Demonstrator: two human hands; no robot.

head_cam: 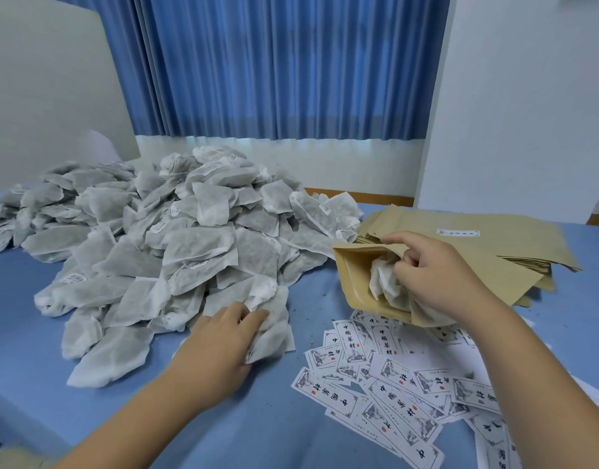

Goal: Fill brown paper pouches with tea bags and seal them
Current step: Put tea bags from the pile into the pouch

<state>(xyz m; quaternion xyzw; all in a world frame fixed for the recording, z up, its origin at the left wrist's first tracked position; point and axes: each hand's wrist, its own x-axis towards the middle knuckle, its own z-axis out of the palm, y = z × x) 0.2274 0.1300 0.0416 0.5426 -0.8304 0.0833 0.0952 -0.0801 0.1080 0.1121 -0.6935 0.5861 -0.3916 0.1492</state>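
The filling step is in hand. The right hand (440, 279) has its fingers curled round a clump of bunched tea bags (386, 282) and is buried with them in the mouth of the open pouch (350, 275), its thumb lying along the pouch's upper lip. The pouch lies tilted under that hand, mouth facing the left hand, unsealed. The left hand (220, 346) lies palm down on a loose tea bag (274, 330) at the near edge of the big pile (176, 238), which spreads beyond and outward of that hand. Its fingers are laid over the bag, only slightly bent. Whether the thumb has closed beneath to pinch it cannot be told. Beyond the right hand sits the stack of flat pouches (514, 242), and under and nearer than the right wrist the printed labels (386, 377) lie scattered on the blue table (48, 350). The pouch seems partly filled, so the next move probably calls for the right hand to let go of the clump deep inside and hold the mouth wide. The left hand would then lift its bag across the short gap between the hands. The soft bags crumple and may catch on the rim. Sealing waits until the pouch is full.
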